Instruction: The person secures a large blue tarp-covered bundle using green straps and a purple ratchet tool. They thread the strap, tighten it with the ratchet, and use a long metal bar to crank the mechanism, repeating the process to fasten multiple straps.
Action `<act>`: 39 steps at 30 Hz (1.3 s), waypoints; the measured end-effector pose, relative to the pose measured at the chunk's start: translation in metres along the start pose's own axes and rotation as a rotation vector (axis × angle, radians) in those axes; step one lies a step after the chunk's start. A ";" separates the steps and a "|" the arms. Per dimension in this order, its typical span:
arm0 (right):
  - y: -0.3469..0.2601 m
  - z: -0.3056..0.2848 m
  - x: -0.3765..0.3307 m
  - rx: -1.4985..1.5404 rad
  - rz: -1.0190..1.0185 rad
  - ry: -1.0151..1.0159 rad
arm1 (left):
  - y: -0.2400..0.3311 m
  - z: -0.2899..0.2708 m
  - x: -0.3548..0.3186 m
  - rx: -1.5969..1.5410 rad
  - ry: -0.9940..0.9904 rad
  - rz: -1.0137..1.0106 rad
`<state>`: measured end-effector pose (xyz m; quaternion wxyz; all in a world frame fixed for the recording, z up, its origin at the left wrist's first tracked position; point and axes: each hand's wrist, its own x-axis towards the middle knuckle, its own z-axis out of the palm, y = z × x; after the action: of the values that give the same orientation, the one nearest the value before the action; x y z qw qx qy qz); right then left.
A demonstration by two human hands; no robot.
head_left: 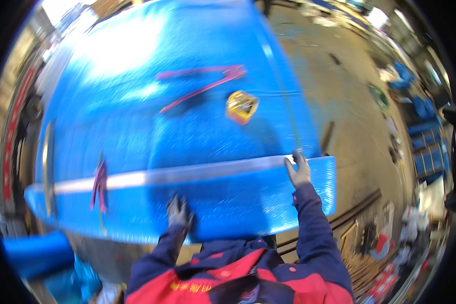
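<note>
A large blue plastic sheet [121, 137] covers a broad load in front of me, with a pale strip [202, 173] across its near part. My left hand [179, 213], in a grey glove, lies on the sheet near its front edge, fingers spread and holding nothing. My right hand [300, 171], also gloved, reaches to the right end of the pale strip. Its thumb and fingers are apart, and its fingertips meet the lower end of a thin greenish strap [288, 106]. Whether they touch that strap is blurred.
On the sheet lie a pink long-handled tool [202, 93] and a yellow-red box [242, 105] of small metal pieces. Another pink-handled tool [100, 185] and a long narrow bar [48, 167] are at left. Dark metal bars [357, 207] lie on the floor at right. A blue roll [38, 254] is lower left.
</note>
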<state>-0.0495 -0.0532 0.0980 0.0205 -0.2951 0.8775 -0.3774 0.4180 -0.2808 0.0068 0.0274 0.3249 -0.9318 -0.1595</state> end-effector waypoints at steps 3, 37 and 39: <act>0.008 -0.057 0.085 -0.107 -0.009 0.127 | 0.005 -0.001 0.004 0.051 -0.054 -0.073; -0.044 -0.157 0.666 -0.581 -0.606 0.586 | 0.265 0.033 0.237 0.134 -0.452 -0.948; -0.059 -0.160 0.679 -0.688 -0.590 0.597 | 0.263 0.034 0.238 0.129 -0.469 -0.950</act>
<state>-0.6216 -0.3437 0.3788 -0.4343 -0.3985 0.7980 -0.1255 0.0686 -0.2233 0.0450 -0.2767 0.6676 -0.6712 -0.1648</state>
